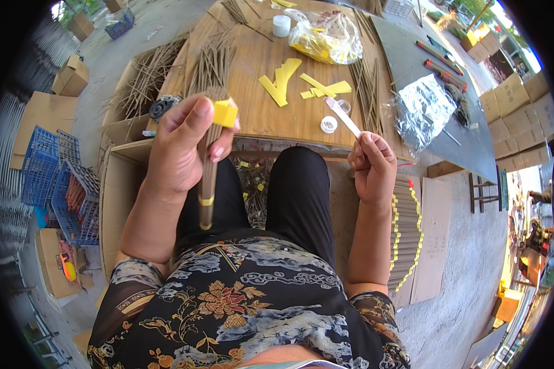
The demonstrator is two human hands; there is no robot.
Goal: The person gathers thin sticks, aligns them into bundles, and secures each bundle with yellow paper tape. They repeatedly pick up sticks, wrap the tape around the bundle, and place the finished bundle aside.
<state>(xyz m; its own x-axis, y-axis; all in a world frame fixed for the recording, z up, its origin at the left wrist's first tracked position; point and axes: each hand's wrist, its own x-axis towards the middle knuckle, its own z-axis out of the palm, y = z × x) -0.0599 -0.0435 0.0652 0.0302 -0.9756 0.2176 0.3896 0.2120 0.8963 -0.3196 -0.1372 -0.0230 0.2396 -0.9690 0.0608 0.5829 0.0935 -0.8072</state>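
My left hand (188, 144) is closed around an upright bundle of thin brown incense sticks (208, 178). A yellow paper strip (225, 114) lies against the bundle at my fingertips, and a narrow yellow band circles its lower end. In the fingers of my right hand (374, 161) is a flat, narrow white stick (349, 124). Its far end reaches over the table near a small white round lid (329, 125). Loose yellow paper strips (280, 83) lie on the wooden table (258, 120) beyond both hands.
A clear bag of yellow pieces (326, 40) and a white jar (281, 26) stand farther back. Crumpled silver foil (425, 111) covers part of the dark board at right. Yellow-banded bundles (406, 237) lie on cardboard below. Blue crates (74, 200) stand on the left.
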